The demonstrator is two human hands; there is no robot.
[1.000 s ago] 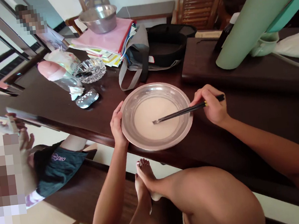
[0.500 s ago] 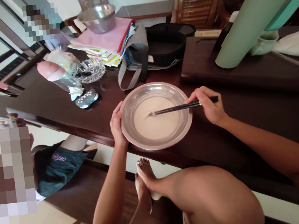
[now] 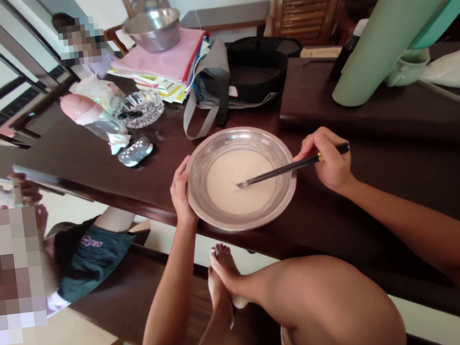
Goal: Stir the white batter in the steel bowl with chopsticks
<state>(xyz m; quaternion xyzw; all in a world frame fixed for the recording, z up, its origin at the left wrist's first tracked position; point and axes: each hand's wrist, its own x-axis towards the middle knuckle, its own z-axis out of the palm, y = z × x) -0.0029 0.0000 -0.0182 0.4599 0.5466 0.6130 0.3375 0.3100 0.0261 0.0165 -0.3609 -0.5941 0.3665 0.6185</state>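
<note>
A wide metal bowl (image 3: 200, 206) stands at the near edge of the dark table, with a pale, creamy liquid (image 3: 229, 167) in its bottom. My left hand (image 3: 181, 192) grips the bowl's left rim, fingers along the outer side and the thumb hidden. My right hand (image 3: 330, 161) is closed round a pair of black chopsticks (image 3: 283, 171) with gold bands, just past the bowl's right rim. The chopstick tips dip into the liquid near its middle.
Behind the bowl are a grey bag (image 3: 219, 74), a glass ashtray (image 3: 143, 107), a game controller (image 3: 135, 151) and stacked books under a pink folder (image 3: 162, 55) with another metal bowl (image 3: 156, 31). A green cylinder (image 3: 385, 38) leans at right. Two people are at left.
My right hand has shifted slightly right and up, and the chopstick tips have moved right and a little nearer through the liquid. My left hand stays on the bowl.
</note>
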